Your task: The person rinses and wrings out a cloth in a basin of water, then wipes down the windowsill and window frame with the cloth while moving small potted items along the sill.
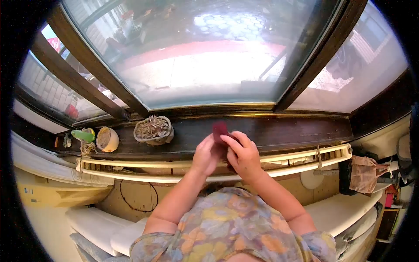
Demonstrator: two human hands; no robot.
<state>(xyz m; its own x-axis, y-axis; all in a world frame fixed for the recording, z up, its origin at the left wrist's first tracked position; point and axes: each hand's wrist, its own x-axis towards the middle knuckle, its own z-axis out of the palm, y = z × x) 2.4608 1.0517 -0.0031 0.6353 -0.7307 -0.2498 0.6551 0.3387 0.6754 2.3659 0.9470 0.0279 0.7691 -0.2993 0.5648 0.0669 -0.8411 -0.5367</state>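
A dark red cloth (pixel 220 128) is bunched between my two hands, above the front edge of the dark wooden windowsill (pixel 297 131). My left hand (pixel 204 156) is closed on its left side. From the right, my right hand (pixel 245 157) grips it with bent fingers, thumb and fingertips near the top. The cloth's lower part is mostly hidden by the hands. To the left on the sill stands a stone-like planter (pixel 165 139) with a dry-looking plant.
A round cream pot (pixel 112 140) and a green and yellow ornament (pixel 83 135) stand farther left. Behind the sill rises a large window (pixel 174 56) in dark frames. A cream radiator (pixel 288 168) runs below the sill. White seating (pixel 98 227) lies lower left.
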